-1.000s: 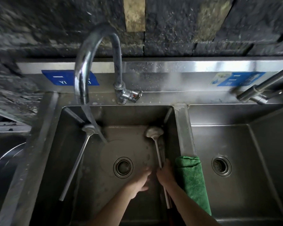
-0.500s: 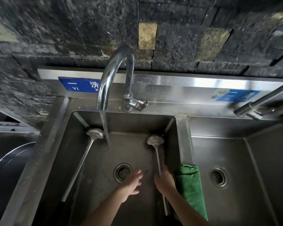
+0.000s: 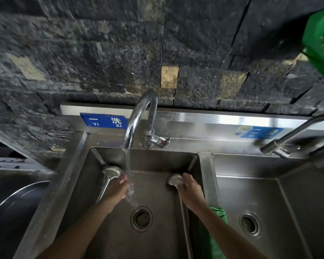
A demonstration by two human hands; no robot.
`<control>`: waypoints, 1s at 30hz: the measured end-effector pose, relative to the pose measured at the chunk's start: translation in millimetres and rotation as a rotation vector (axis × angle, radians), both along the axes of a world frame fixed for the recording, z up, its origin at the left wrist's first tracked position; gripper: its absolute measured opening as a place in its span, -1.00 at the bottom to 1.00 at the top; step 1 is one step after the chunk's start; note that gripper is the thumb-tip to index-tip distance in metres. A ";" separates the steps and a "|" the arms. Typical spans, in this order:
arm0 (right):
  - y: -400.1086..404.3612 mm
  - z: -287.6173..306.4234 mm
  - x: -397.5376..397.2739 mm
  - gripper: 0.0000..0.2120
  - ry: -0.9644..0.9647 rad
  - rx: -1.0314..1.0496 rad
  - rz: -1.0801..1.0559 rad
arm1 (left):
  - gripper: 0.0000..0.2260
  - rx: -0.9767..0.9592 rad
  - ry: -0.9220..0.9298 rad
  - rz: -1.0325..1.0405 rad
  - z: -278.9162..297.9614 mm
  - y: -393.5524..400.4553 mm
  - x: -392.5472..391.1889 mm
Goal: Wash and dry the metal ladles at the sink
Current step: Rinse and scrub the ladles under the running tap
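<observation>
Two metal ladles lie in the left basin (image 3: pixel 94 184). The left ladle (image 3: pixel 111 171) leans along the basin's left wall, bowl at the back. The right ladle (image 3: pixel 173 179) lies by the divider, bowl at the back. My right hand (image 3: pixel 190 191) rests on its neck just behind the bowl, fingers curled over it. My left hand (image 3: pixel 119 189) is under the running water (image 3: pixel 128 165) from the curved tap (image 3: pixel 138 116), holding nothing, beside the left ladle's handle.
A green cloth (image 3: pixel 218 230) hangs over the divider between the basins. The right basin (image 3: pixel 269 193) has a drain (image 3: pixel 250 224) and a second tap (image 3: pixel 288 139). A green object (image 3: pixel 320 38) sits at the top right. The left basin's drain (image 3: pixel 141 218) lies between my arms.
Both hands have moved toward the back of the basin. My right hand slid up the right ladle's handle to its bowl. My left hand went into the water stream.
</observation>
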State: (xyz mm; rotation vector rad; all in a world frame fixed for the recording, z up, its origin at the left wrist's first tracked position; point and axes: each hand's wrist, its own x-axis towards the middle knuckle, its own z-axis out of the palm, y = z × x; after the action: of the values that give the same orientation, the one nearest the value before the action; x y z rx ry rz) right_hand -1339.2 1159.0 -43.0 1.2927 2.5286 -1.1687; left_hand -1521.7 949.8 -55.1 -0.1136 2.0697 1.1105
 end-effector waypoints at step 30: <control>23.9 45.1 -129.4 -0.70 0.246 0.200 0.073 | -0.83 0.199 0.502 -0.524 -8.1 139.3 -148.6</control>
State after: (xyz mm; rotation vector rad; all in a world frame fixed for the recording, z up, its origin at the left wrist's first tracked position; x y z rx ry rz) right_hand -1468.6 1182.9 2.1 1.1445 2.9077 -1.1495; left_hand -1670.3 1089.1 -63.2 0.8354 2.2015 1.0671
